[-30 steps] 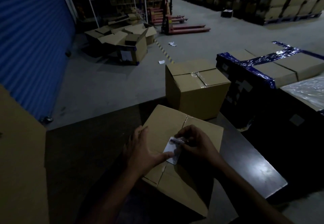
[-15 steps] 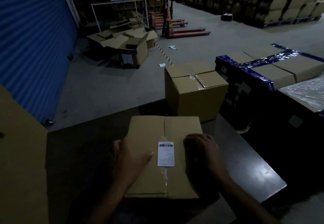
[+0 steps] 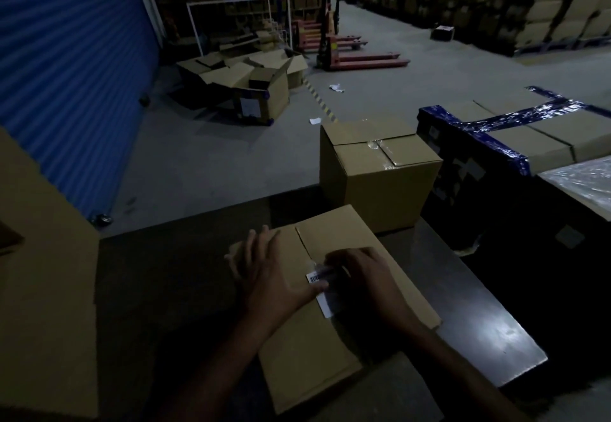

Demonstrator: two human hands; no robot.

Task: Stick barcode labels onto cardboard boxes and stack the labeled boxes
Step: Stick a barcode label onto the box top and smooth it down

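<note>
Since before, both hands (image 3: pixel 271 276) moved onto the label (image 3: pixel 325 292); box (image 3: pixel 310 349) turned

Matt cardboard box (image 3: pixel 330 349); white paper label (image 3: pixel 327 302); glossy dark table (image 3: pixel 496 339).

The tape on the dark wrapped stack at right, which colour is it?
Shiny blue tape, seen in the head view.

Blue roller door (image 3: pixel 66 68); red pallet jack (image 3: pixel 350 48).
</note>
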